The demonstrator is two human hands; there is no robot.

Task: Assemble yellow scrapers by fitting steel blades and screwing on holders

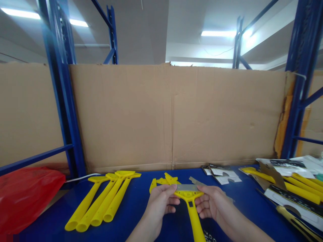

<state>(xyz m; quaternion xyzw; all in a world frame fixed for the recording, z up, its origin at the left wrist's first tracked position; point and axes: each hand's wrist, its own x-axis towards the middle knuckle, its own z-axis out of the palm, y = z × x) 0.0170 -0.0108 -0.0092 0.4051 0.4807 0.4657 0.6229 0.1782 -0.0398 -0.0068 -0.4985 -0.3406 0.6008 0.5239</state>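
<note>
Between my two hands is a yellow scraper handle [193, 215], its wide head away from me and its shaft toward me. A flat metal blade [187, 187] lies along the front of that head. My left hand [161, 203] pinches the blade's left end with thumb and fingers. At the other end, my right hand [212, 201] grips the right corner of the head and blade. Just beyond my hands are several small yellow plastic pieces [169, 178]. Another metal blade [194, 180] shows behind my right hand, partly covered by it.
Several yellow scraper handles [101, 201] lie side by side on the blue surface [136, 208] at left. A red bag [30, 198] sits far left. Printed cards [224, 174], packaging and more yellow handles [302, 190] lie at right. Cardboard [121, 117] stands behind, between blue posts.
</note>
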